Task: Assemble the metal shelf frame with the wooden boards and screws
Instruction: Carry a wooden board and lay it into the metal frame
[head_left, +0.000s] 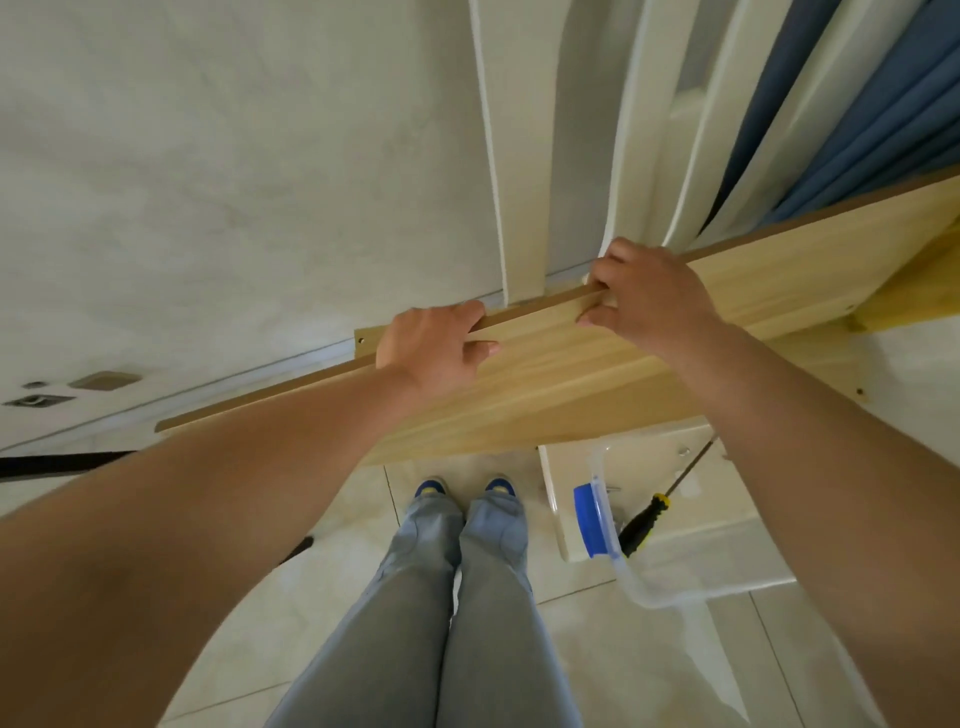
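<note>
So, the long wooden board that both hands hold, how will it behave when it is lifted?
The wooden board looks stiff: its far edge runs straight. It is probably awkward more than heavy, since left hand and right hand both grip near the middle. Its smooth face may slip.
</note>
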